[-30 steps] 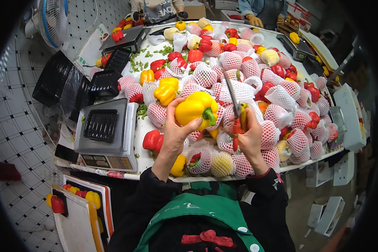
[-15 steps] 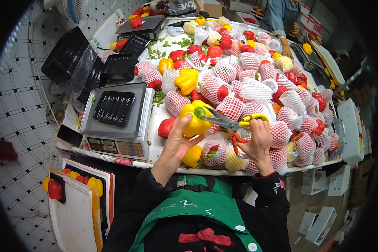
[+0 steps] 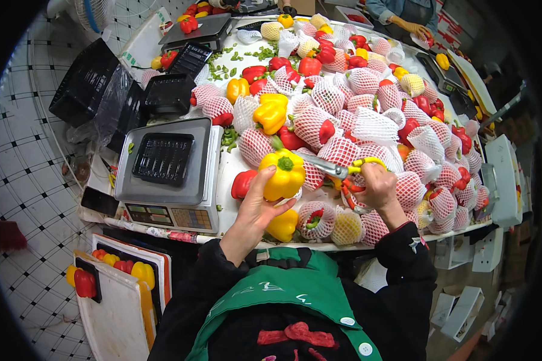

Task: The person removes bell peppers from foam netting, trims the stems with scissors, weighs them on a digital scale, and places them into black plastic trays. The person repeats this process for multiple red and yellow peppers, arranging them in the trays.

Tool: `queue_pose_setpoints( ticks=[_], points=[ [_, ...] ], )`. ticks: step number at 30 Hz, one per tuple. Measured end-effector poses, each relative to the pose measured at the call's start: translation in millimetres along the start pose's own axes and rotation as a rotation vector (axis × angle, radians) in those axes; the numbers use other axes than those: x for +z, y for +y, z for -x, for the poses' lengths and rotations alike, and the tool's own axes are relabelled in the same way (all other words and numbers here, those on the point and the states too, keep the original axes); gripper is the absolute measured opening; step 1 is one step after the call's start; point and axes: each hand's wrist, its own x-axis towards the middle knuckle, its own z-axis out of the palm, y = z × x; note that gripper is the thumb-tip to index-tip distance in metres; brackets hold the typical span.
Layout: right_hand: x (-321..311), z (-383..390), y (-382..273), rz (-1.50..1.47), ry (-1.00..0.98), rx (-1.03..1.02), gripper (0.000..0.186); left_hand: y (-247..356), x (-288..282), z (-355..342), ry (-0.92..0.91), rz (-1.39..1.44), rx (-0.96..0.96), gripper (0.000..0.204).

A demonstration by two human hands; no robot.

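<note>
My left hand (image 3: pixel 255 212) holds a yellow bell pepper (image 3: pixel 285 178) over the near edge of the table, its green stem end facing up. In my right hand (image 3: pixel 379 188) is a pair of scissors (image 3: pixel 333 168) with yellow and orange-red handles; the blades point left, a little apart from the pepper's stem. A small green piece (image 3: pixel 277 142) shows just above the pepper. Below my left hand lies another yellow pepper (image 3: pixel 282 225), and a red pepper (image 3: pixel 242 184) sits to its left. Net-wrapped peppers (image 3: pixel 316 219) lie under the scissors.
A scale (image 3: pixel 208 180) with a black tray (image 3: pixel 164 157) stands at left, beside a phone (image 3: pixel 100 201). Many peppers in foam nets (image 3: pixel 367 129) cover the table's middle and right. Green stem scraps (image 3: pixel 221 72) lie farther back. Another person's gloved hand (image 3: pixel 418 30) is at far right.
The scissors have drawn back to the right, away from the pepper's stem. A loose green piece now shows above the pepper. The other person's hand has lifted off the pile.
</note>
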Motion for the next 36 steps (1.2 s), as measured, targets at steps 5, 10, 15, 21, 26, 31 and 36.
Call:
queue_pose_setpoints(
  ticks=[5,10,15,21,26,31,36],
  points=[
    [-11,-14,8,-0.317,-0.211,0.330,0.034,8,1,3,-0.114,0.043,0.007,0.061],
    [3,-37,-42,-1.600,-0.384,1.026,0.028,-5,15,3,-0.204,-0.073,0.074,0.060],
    [27,-47,-52,-1.756,-0.402,0.954,0.029,-5,13,5,-0.289,-0.034,0.006,0.059],
    [43,-32,-43,-1.475,-0.279,0.938,0.023,6,3,15,-0.383,0.082,-0.067,0.064],
    [45,-8,-34,-1.497,-0.059,1.028,0.024,72,-4,20,-0.369,-0.242,0.381,0.074],
    [15,-30,-51,-1.459,-0.258,0.931,0.023,188,-33,19,-0.087,-0.937,0.781,0.075],
    [12,-23,-62,-1.134,-0.406,0.786,0.025,241,-102,15,0.022,-1.855,0.988,0.075]
  ],
)
